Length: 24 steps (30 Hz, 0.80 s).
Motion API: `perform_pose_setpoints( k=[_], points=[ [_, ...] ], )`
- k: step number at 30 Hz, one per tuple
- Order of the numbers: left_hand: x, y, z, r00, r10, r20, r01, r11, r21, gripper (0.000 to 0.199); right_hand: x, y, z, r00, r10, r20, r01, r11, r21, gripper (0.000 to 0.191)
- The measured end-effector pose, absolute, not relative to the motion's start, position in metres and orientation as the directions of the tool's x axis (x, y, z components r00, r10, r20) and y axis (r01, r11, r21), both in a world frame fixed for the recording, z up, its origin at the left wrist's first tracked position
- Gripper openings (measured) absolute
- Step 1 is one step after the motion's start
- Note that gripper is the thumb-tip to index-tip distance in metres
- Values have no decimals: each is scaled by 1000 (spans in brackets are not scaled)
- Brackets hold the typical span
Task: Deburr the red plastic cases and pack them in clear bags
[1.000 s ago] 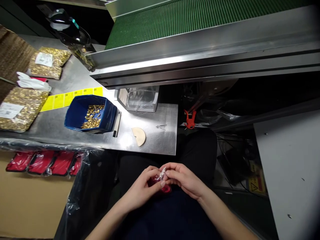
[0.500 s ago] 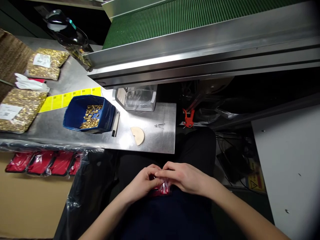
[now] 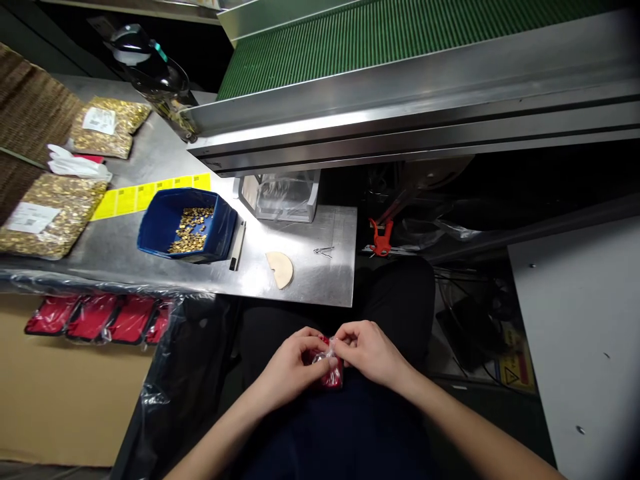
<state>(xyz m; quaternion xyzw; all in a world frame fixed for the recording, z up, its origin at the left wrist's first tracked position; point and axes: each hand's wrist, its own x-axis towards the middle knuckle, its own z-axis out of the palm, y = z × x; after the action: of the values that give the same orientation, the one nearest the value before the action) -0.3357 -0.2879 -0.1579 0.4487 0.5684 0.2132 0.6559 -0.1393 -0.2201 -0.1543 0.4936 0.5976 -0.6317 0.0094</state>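
Observation:
A small red item in clear plastic wrap [image 3: 333,378] rests in my lap between both hands. My left hand [image 3: 295,363] grips it from the left, thumb across its front. On the other side, my right hand [image 3: 367,352] pinches the clear plastic at the top right of the package. Fingers cover part of the red item, so its exact kind cannot be made out. Past my knees on the metal table lie a pale half-round disc [image 3: 281,269] and a small metal pin-like piece [image 3: 324,251].
A blue bin [image 3: 227,227] of small brass parts stands by a cutter-like tool [image 3: 238,245], yellow labels [image 3: 137,197] and bags of brass parts [image 3: 60,213]. Wrapped red pouches [image 3: 131,320] lie in a plastic-lined box at left. A green conveyor [image 3: 350,47] crosses above; an orange clamp [image 3: 381,238] hangs beyond.
My right hand has drawn slightly away from the left and now pinches the plastic. More of the red package shows between the hands. The view has shifted a little.

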Motion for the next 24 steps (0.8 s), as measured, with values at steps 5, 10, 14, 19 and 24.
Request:
perform_pose_setpoints(
  k=[5, 10, 14, 19, 24],
  points=[
    [-329, -288, -163, 210, 808, -551, 247, 501, 829, 26, -130, -211, -141, -586, 528, -615, 592, -241, -769, 20],
    [-327, -289, -158, 154, 828, -539, 267, 490, 830, 25, -123, -207, -123, -753, 518, -406, 539, 133, -832, 46],
    [-324, -295, -153, 97, 853, -512, 297, 467, 833, 28, -135, -223, -127, -733, 540, -412, 634, 324, -703, 14],
    [-335, -302, -148, 63, 873, -483, 173, 467, 867, 27, -140, -232, -132, -729, 625, -279, 648, 499, -575, 31],
    [-359, -289, -162, 59, 781, -621, -115, 623, 773, 50, -135, -221, -132, -805, 592, 39, 380, 566, -732, 22]
  ],
)
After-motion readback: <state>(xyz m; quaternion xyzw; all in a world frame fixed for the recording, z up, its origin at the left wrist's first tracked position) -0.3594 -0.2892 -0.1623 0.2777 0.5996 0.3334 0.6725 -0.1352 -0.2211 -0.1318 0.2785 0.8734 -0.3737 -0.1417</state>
